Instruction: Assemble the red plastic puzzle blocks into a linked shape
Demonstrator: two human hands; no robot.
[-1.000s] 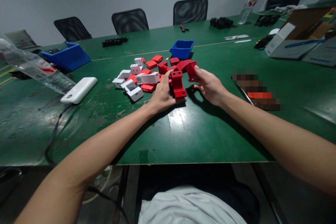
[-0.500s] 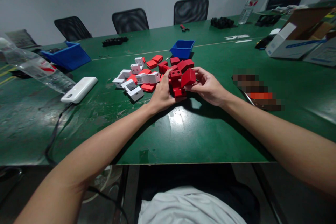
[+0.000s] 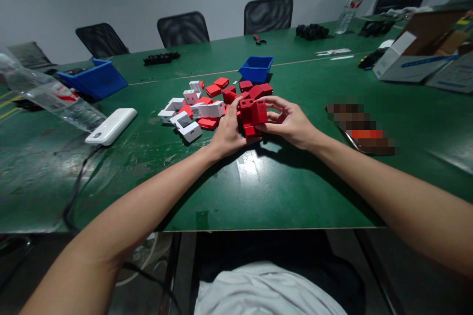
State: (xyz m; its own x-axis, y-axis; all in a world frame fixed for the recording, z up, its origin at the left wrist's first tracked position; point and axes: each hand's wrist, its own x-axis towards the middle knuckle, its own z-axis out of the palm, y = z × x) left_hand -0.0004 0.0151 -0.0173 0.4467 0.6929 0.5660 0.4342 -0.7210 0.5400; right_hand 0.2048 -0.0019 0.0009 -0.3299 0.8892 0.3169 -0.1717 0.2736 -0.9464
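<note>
My left hand (image 3: pixel 228 133) is closed around a red U-shaped plastic bracket (image 3: pixel 250 131), which stands upright with two holes in its top end. In my right hand (image 3: pixel 290 120), thumb and fingers pinch a small red plastic block (image 3: pixel 259 112). That block sits against the open side of the bracket and covers its middle; I cannot tell whether it is seated inside. Just beyond my hands lies a loose pile of red plastic blocks (image 3: pixel 221 82), with white U-shaped brackets (image 3: pixel 190 131) at its left.
A small blue bin (image 3: pixel 256 69) stands behind the pile. To the left are a white power bank (image 3: pixel 111 127) with a cable, a tilted water bottle (image 3: pixel 55 93) and a larger blue bin (image 3: pixel 96 80). At right lie a blurred-out phone-like object (image 3: pixel 358 133) and an opened carton (image 3: pixel 402 61).
My right hand has brought the red block leftward to the bracket and turned it, so a textured face now shows. My left hand and the bracket have stayed in place.
</note>
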